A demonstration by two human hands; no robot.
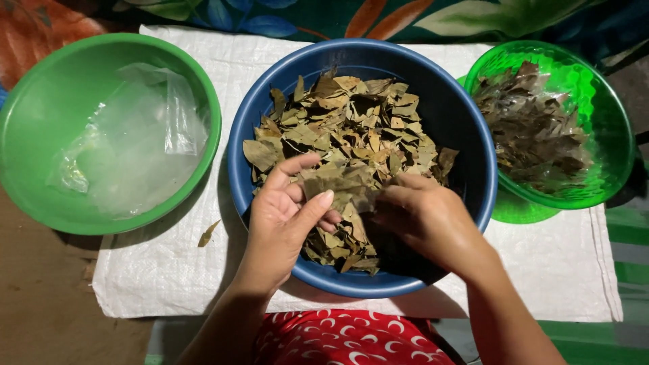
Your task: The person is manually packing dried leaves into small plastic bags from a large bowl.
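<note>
A blue bowl [466, 128] in the middle holds a heap of dried leaves [351, 122]. Over its near side, my left hand [287, 216] pinches a small stack of dried leaves [338, 181] between thumb and fingers. My right hand [422, 220] meets the same stack from the right, its fingertips on the leaves' edge. Both wrists come up from the bottom of the view.
A green bowl [40, 88] at left contains clear plastic bags [135, 142]. A translucent green bowl [595, 88] at right holds darker bagged leaves [534, 128]. All stand on a white woven sack [169, 277]. One loose leaf [208, 233] lies on the sack.
</note>
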